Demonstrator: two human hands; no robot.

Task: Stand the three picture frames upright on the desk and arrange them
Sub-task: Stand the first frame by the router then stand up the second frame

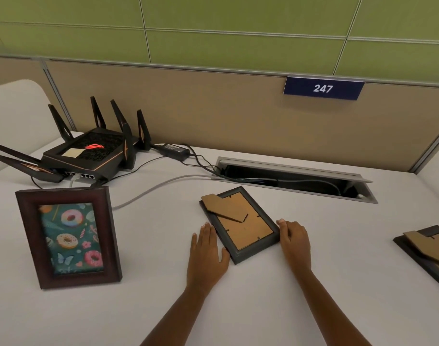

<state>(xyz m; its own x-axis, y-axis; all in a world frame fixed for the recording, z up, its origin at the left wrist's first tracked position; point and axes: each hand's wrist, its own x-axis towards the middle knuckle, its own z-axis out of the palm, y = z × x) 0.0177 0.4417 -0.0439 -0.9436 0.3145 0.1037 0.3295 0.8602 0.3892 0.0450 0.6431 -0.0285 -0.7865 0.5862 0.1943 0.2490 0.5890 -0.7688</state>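
Observation:
A dark red wooden frame (68,237) with a doughnut picture stands upright on the left of the white desk (313,283). In the middle a grey frame (240,224) lies face down, its cardboard back and folded stand showing. My left hand (206,255) rests flat on the desk with fingers apart, touching the frame's left edge. My right hand (294,239) touches the frame's right corner with curled fingers. A third dark frame (427,253) lies face down at the right edge, partly cut off by the view.
A black router (88,156) with several antennas sits at the back left, with a power brick (174,148) and cables trailing to an open cable tray (293,179) in the desk. A beige partition with a "247" sign (323,88) closes the back.

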